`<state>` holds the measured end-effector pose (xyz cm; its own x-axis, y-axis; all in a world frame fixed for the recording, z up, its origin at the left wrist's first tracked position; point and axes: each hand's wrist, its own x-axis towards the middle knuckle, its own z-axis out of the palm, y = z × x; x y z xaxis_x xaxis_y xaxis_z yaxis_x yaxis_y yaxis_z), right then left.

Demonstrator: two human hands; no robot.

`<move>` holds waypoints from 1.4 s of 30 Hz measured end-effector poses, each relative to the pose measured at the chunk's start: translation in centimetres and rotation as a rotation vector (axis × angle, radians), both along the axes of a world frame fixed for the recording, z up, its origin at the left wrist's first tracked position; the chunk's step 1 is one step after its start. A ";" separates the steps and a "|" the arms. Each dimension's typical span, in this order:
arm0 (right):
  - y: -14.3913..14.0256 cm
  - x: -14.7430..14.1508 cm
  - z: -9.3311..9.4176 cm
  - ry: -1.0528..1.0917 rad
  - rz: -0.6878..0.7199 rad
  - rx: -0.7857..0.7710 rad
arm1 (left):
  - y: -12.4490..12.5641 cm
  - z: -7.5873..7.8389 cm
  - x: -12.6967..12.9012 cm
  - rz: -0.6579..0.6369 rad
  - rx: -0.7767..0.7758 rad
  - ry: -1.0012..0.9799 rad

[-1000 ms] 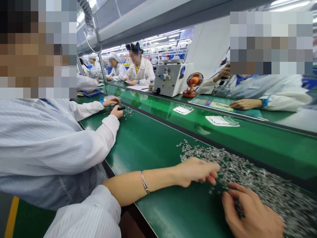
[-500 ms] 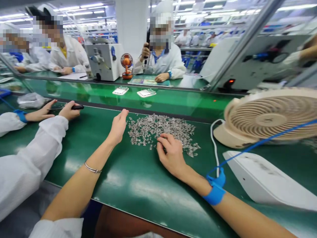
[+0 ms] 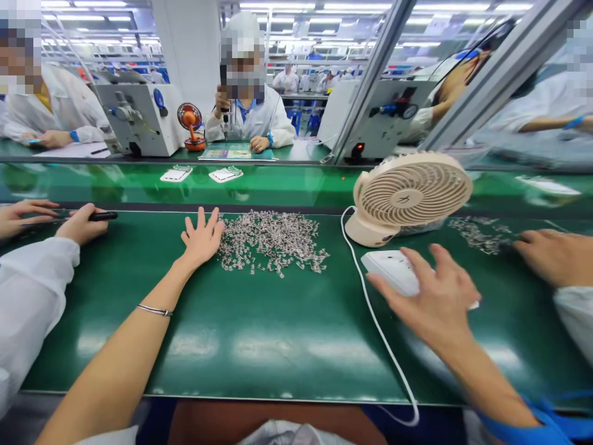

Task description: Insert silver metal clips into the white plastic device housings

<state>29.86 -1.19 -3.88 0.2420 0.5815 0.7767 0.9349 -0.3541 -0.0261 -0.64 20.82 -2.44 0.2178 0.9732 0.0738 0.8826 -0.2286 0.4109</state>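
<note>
The left hand (image 3: 201, 238) lay flat, fingers spread, at the left edge of the parts (image 3: 271, 242), a heap of small, shiny metal pieces on the smooth green tabletop (image 3: 259, 334). The right hand (image 3: 433, 303), fingers spread and holding nothing, hovered over a white box (image 3: 386, 272) beside the ribbed beige fan (image 3: 410, 194). A careless sweep might scatter the light pieces or snag the white cord (image 3: 370, 312).

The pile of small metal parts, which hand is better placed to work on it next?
Left. The left hand lies open at the edge of the metal parts; the right hand hovers over the white box, away from them.
</note>
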 end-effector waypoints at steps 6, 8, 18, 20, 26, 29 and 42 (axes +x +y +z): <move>-3.5 5.3 -1.4 0.280 -0.162 -0.348 | -0.5 0.1 -0.2 0.077 0.023 -0.101; -3.8 5.3 -1.4 0.360 -0.101 -0.296 | -1.0 0.3 -0.2 0.070 0.038 -0.105; -3.7 -1.7 3.3 0.465 0.320 -0.145 | -6.3 1.9 2.0 -0.196 0.220 -0.144; -3.4 -3.6 3.6 0.491 0.538 -0.307 | -7.7 1.9 2.6 -0.344 0.218 -0.198; -2.1 -7.8 2.8 0.537 0.948 -0.670 | -11.3 2.0 3.6 -0.834 -0.163 -0.228; -0.2 -7.9 3.6 0.579 0.964 -0.617 | -11.8 2.4 3.5 -0.913 -0.154 -0.079; 7.2 -7.0 0.8 0.269 0.421 -0.720 | -9.2 2.4 2.9 -0.801 -0.282 -0.150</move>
<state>22.81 6.04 -3.12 0.0188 0.9908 0.1344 0.9859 0.0040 -0.1673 2.31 11.62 -0.03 0.8534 0.5172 -0.0645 0.4310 -0.6307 0.6453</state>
